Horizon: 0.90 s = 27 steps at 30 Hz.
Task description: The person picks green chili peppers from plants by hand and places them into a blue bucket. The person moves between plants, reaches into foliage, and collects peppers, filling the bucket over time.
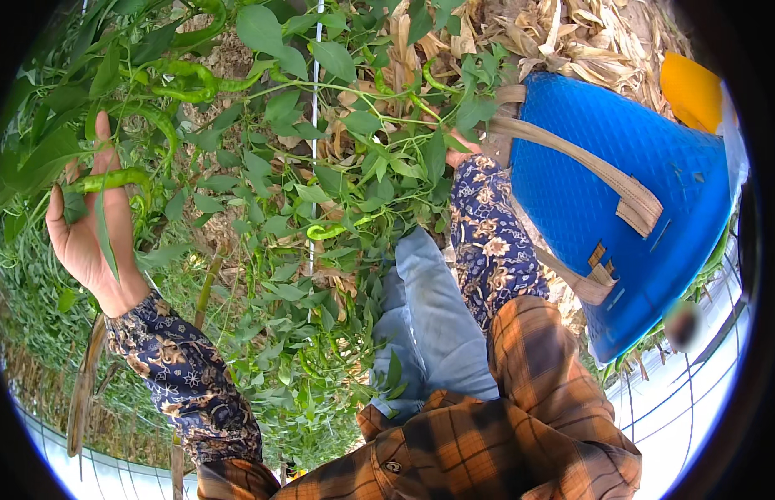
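Nearest you, your right arm runs up from the plaid sleeve toward 12 o'clock, and your right hand (461, 154) is mostly buried in leaves beside the blue basket (654, 217); you cannot tell whether it is open or gripping anything. Your left hand (91, 225) is farther out at 9 o'clock, palm open and fingers spread wide, with a green pepper (112, 179) lying across the fingers. Its long axis runs roughly 9 to 3, crosswise to your fingers. Beyond, at 11 o'clock, more peppers (183, 79) hang in the plant (287, 183), nearer your left hand.
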Each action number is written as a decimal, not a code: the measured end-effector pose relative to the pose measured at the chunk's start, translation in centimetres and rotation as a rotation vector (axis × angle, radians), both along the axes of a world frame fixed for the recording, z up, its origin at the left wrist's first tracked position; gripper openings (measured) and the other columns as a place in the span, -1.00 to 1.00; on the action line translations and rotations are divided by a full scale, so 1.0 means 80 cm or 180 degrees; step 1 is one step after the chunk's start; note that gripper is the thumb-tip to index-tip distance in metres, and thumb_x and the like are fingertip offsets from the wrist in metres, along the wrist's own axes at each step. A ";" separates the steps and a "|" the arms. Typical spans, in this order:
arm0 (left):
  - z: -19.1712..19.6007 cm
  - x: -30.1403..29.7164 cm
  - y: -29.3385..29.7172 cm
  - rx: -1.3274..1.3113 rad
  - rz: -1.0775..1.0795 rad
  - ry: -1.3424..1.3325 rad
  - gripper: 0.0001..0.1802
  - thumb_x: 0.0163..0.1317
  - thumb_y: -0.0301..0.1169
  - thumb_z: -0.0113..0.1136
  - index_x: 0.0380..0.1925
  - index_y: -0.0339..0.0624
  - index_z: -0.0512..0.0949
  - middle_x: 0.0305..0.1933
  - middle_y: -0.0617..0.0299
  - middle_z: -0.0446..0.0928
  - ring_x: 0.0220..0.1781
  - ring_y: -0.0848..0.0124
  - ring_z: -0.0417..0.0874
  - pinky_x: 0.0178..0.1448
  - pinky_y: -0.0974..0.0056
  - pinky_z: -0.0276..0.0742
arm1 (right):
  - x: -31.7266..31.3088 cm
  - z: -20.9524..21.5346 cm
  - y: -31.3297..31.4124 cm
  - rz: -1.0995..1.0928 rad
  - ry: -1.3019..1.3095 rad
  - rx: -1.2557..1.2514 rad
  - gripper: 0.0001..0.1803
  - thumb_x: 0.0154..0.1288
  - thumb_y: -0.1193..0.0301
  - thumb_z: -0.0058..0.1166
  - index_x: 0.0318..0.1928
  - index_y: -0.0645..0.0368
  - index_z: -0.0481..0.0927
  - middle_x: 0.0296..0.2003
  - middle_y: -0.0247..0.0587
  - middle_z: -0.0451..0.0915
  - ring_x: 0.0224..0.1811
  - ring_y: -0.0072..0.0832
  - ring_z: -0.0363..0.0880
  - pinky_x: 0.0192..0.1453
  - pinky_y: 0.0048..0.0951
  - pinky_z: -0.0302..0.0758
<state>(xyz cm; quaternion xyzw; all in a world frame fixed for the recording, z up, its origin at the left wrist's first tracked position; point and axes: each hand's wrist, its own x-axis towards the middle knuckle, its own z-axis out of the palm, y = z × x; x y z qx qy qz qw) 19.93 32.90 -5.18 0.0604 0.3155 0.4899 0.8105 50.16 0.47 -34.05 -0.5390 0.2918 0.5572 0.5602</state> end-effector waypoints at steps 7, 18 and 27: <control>0.003 -0.008 0.001 0.0230 -0.0229 0.0236 -0.47 0.15 -0.65 0.08 0.16 -0.45 0.24 0.56 -0.23 -0.19 0.59 -0.17 -0.21 0.62 -0.15 -0.16 | 0.015 -0.039 0.036 0.1989 -0.0943 0.1600 -0.53 0.37 0.33 0.16 0.22 0.26 0.47 0.06 -0.26 0.57 0.09 -0.45 0.52 0.23 -0.35 0.45; 0.012 -0.006 -0.007 0.0338 -0.0314 0.0441 -0.45 0.23 -0.57 0.08 0.23 -0.39 0.21 0.52 -0.28 -0.07 0.58 -0.16 -0.11 0.61 -0.14 -0.08 | 0.017 0.052 0.005 0.3546 -0.2495 0.0576 -0.56 0.29 0.39 0.23 0.15 0.22 0.50 0.04 -0.24 0.57 0.05 -0.42 0.55 0.12 -0.32 0.53; -0.003 -0.007 -0.005 0.0224 -0.0222 0.0799 -0.62 0.30 -0.48 0.07 0.10 -0.37 0.35 0.46 -0.24 0.10 0.56 -0.10 0.01 0.57 -0.12 0.02 | -0.028 0.187 0.012 0.1435 -0.3427 0.0011 -0.74 0.20 0.43 0.21 -0.13 0.29 0.58 -0.25 -0.21 0.67 -0.23 -0.41 0.57 -0.06 -0.40 0.49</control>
